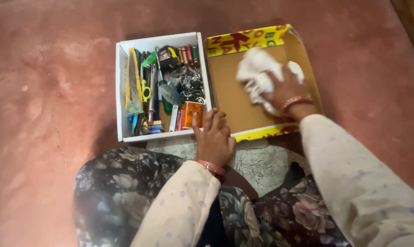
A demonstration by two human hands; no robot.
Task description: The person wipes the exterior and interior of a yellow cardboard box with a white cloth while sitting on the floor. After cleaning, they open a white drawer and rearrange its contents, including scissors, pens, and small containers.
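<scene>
My right hand [287,91] presses a crumpled white cloth [257,73] against the brown inside of an open cardboard box lid [234,105] with a yellow patterned rim. My left hand [213,137] rests on the near edge where that lid meets a white box [120,91], fingers curled over the rim. The white box is packed with small items: scissors with yellow and blue handles [136,98], several batteries [187,54], a tape measure [169,57], a tangle of metal keys or rings [188,84] and an orange block [192,114].
Both boxes sit side by side on a reddish floor [46,91]. A pale worn patch of floor [257,162] lies between the boxes and my lap. My floral-print clothing [120,192] fills the bottom of the view.
</scene>
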